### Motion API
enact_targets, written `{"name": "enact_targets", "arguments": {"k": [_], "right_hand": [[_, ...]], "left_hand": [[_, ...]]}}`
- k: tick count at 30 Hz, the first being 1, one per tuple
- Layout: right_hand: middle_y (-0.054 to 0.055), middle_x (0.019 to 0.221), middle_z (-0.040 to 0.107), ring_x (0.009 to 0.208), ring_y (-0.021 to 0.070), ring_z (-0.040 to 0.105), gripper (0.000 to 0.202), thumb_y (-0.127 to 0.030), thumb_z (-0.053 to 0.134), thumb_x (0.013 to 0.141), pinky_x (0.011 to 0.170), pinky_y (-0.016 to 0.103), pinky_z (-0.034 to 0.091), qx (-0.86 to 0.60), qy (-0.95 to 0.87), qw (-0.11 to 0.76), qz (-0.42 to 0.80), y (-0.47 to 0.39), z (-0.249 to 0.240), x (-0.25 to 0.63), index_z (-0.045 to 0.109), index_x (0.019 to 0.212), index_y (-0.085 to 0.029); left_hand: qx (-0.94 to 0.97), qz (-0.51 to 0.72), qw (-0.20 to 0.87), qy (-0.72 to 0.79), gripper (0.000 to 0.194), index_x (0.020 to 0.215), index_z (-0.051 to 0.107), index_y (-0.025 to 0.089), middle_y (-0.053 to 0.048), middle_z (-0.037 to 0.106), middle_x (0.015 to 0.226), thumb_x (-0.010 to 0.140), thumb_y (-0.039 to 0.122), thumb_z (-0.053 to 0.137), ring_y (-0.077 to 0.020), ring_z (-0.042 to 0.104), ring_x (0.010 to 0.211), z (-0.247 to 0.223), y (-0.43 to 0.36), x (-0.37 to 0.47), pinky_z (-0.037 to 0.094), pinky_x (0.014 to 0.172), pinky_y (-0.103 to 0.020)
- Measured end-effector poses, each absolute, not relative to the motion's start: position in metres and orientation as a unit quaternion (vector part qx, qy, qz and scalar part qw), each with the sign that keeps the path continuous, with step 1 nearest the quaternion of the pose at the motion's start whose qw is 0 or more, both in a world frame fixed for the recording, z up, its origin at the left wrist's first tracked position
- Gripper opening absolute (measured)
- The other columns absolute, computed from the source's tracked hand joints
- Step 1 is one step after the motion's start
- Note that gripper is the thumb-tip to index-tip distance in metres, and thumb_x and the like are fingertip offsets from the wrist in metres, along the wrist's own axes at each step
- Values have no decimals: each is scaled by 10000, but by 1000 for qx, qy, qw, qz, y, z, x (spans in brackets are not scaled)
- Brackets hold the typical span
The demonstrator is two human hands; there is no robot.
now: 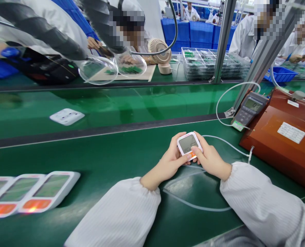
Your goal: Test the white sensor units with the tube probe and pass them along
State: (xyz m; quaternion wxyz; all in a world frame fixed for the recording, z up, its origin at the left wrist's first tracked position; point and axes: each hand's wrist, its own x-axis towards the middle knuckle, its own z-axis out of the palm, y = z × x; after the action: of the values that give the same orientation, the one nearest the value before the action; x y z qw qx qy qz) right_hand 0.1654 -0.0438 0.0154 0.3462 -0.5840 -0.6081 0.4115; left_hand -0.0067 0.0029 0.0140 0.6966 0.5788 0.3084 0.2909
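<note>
Between my two hands is a small white blood pressure monitor (189,143) with a grey screen and an orange button, held above the green bench. My left hand (171,157) grips its left side, the thumb along the lower edge by the button. Around the right side closes my right hand (210,157), its thumb over the lower part of the screen. Digits on the screen are too small to read. A clear air tube (193,206) loops on the bench below my hands. Several similar monitors (49,188) stand in a row at the left, orange buttons glowing.
An orange-brown metal box (278,144) sits at the right, with a grey handheld pressure meter (251,106) leaning beside it. On the green conveyor (142,103) lies a white housing (67,116). Beyond are a small fan (159,51), clear compartment trays (206,65) and co-workers in white coats.
</note>
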Motion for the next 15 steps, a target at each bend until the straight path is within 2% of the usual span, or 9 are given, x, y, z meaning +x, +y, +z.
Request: {"name": "enact_targets", "arguments": {"k": [10, 15], "right_hand": [[16, 803, 685, 632, 172, 635, 559, -336, 429, 1016, 670, 287, 493, -581, -626, 333, 399, -45, 21, 167, 275, 1534, -196], [121, 1096, 693, 843, 248, 680, 503, -316, 459, 1002, 751, 348, 503, -627, -671, 290, 268, -42, 27, 171, 355, 1475, -179]], "left_hand": [[587, 300, 687, 306, 750, 1407, 238, 306, -54, 537, 1143, 846, 401, 726, -151, 620, 825, 14, 2, -7, 529, 675, -267], [602, 299, 653, 348, 785, 1467, 186, 288, -61, 598, 1088, 872, 430, 678, -150, 630, 795, 12, 2, -5, 545, 718, -301]]}}
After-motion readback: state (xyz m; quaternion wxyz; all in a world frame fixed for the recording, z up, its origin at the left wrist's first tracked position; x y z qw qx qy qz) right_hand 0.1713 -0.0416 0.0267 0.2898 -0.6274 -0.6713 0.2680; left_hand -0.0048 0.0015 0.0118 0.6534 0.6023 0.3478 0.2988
